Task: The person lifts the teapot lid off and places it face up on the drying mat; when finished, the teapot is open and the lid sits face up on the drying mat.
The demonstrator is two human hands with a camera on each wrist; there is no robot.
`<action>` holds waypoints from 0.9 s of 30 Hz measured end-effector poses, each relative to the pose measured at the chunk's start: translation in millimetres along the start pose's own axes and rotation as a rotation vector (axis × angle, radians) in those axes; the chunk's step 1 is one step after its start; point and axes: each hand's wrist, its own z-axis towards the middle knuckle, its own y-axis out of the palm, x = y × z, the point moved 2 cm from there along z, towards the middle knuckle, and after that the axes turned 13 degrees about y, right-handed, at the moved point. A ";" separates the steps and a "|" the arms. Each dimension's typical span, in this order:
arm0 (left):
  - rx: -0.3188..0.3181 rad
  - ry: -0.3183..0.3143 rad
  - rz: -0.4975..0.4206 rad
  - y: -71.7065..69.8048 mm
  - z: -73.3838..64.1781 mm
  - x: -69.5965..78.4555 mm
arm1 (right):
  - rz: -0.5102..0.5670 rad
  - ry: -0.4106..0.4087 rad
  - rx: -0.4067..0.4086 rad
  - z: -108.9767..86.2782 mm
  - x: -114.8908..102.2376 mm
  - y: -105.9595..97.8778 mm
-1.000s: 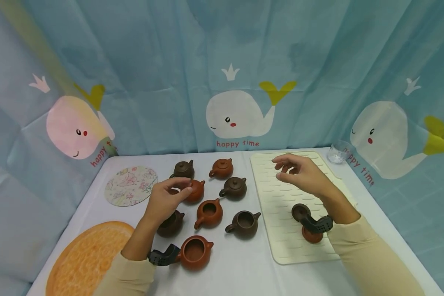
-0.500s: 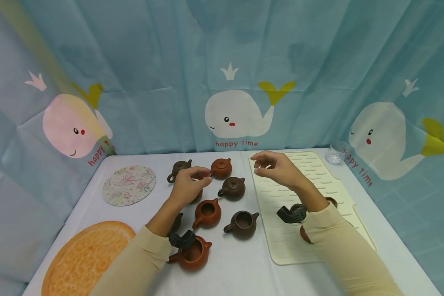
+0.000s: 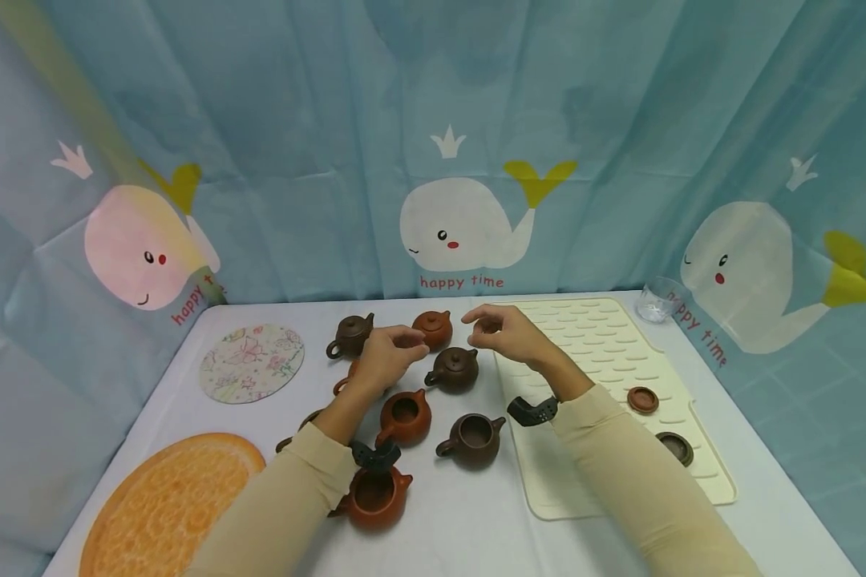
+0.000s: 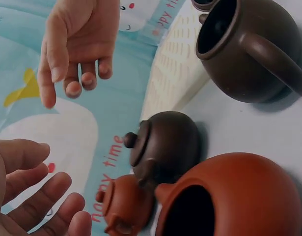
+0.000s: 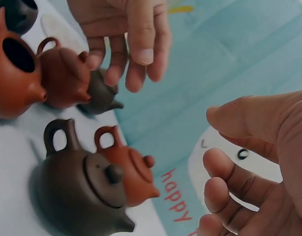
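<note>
In the head view my left hand [image 3: 390, 357] hovers with loosely bent fingers, holding nothing, and overlaps a reddish teapot [image 3: 351, 371] partly hidden behind it. My right hand [image 3: 508, 332], likewise holding nothing, is at the far left part of the cream mat. Between the hands stand a lidded dark brown teapot [image 3: 453, 373] and, behind it, a lidded reddish-brown teapot [image 3: 433, 327]. Both wrist views show the two hands facing each other above these pots, thumbs and fingers apart. Nearer stand a lidless reddish teapot [image 3: 406, 418] and a lidless dark teapot [image 3: 476, 439].
Another lidded dark teapot [image 3: 351, 332] is at the back left, a lidless reddish one [image 3: 375, 503] in front. Two teapot lids show on the cream mat [image 3: 584, 320]: a reddish lid [image 3: 643, 399] and a dark lid [image 3: 674, 447]. A glass [image 3: 657, 300] and an orange round mat [image 3: 180, 497] flank the table.
My left hand has moved right and my right hand has moved left, so they are closer together. The right arm has uncovered two lids and now hides others.
</note>
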 end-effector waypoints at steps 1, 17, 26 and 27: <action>-0.006 -0.010 0.003 1.8 0.5 -1.7 | 0.000 0.005 -0.009 2.6 1.9 2.3; -0.149 -0.109 0.131 22.1 7.4 -22.0 | -0.131 0.121 -0.062 26.3 23.6 27.0; -0.204 -0.098 0.118 29.2 5.0 -34.4 | -0.243 0.079 -0.059 30.3 30.2 35.0; -0.207 -0.090 0.122 29.6 4.4 -34.7 | -0.261 0.077 -0.051 30.4 30.4 35.6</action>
